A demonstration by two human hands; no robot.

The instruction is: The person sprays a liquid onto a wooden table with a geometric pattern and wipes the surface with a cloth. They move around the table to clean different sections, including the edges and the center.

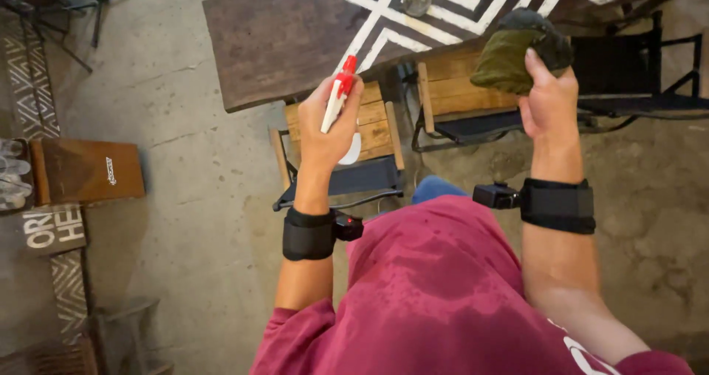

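Observation:
My left hand (330, 126) is closed around a white spray bottle with a red nozzle (339, 94), held upright in front of me. My right hand (548, 98) grips a bunched olive-green cloth (511, 56), raised at about the same height. Both wrists wear black straps with small devices. Beyond the hands stands a dark wooden table (273, 39) with a black-and-white geometric pattern on its top. A small round grey object (416, 1) sits on the patterned part.
Two wooden folding chairs (373, 124) with dark seats are tucked at the table's near edge, below my hands. A black chair frame (642, 72) stands at right. A brown wooden box (85, 169) and a patterned rug (33, 79) lie on the concrete floor at left.

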